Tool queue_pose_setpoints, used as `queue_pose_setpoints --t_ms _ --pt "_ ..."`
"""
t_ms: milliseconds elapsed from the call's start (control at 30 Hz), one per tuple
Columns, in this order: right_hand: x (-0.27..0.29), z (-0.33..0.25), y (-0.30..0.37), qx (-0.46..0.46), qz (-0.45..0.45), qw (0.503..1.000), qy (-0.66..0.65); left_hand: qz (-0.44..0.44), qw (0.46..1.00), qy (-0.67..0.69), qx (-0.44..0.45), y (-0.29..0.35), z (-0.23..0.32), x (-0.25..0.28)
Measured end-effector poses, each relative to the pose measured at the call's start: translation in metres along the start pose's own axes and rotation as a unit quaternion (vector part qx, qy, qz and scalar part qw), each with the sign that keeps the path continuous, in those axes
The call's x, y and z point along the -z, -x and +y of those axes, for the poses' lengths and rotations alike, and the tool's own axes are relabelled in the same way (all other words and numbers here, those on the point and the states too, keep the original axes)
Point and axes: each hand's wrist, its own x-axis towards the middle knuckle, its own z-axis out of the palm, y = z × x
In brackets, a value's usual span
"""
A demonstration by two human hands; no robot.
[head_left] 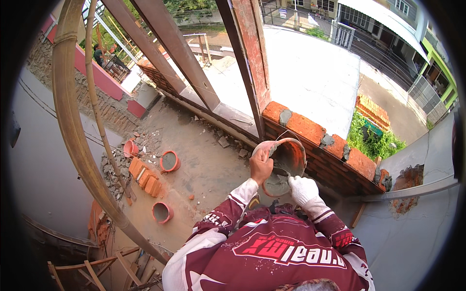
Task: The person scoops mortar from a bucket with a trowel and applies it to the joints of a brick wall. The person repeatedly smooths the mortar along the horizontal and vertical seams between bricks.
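An orange bucket (pixel 297 150) is tipped toward me beside the low brick wall (pixel 310 130), wet grey mortar (pixel 276 186) inside it. My bare left hand (pixel 262 166) is closed around the bucket's left rim. In a white knitted glove, my right hand (pixel 304 190) grips a trowel (pixel 280 171) at the bucket's right side. The trowel's blade reaches into the bucket over the mortar; its handle is mostly hidden by the glove. Along the wall's top course, grey mortar (pixel 327 140) fills joints between the bricks.
Two buckets of mortar (pixel 170 161) (pixel 162 212), another bucket (pixel 130 149) and a brick stack (pixel 145 177) stand on the floor at left, near rubble (pixel 114 167). A bamboo pole (pixel 73 97) curves down the left. A wooden frame post (pixel 250 63) rises at the wall's end.
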Motion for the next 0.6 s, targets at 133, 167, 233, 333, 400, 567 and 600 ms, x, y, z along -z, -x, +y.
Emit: queue_pose_setpoints --t_ms 133,167,233,333,400,567,600 --pt "0.016 0.014 -0.013 -0.057 -0.018 0.993 -0.105 0.004 0.999 0.016 -0.052 0.009 0.009 -0.003" --pt "0.013 0.017 -0.019 -0.025 -0.062 0.987 -0.146 0.000 0.998 0.020 -0.060 0.005 0.016 -0.002" --pt "0.004 0.018 -0.019 0.017 -0.115 0.957 -0.267 0.003 0.998 0.039 -0.055 0.000 0.021 0.009" --pt "0.029 0.000 -0.008 -0.061 -0.133 0.887 -0.439 -0.002 0.997 0.068 -0.028 -0.012 0.030 0.020" --pt "0.005 0.008 -0.003 0.035 0.017 0.958 -0.285 0.015 0.996 0.082 -0.013 -0.014 0.018 0.023" --pt "0.040 0.017 0.006 0.001 0.075 0.997 -0.017 0.040 0.994 0.098 -0.014 -0.015 0.024 0.019" --pt "0.049 0.018 0.006 -0.024 0.087 0.995 -0.039 0.034 0.995 0.085 -0.035 -0.013 0.020 0.018"
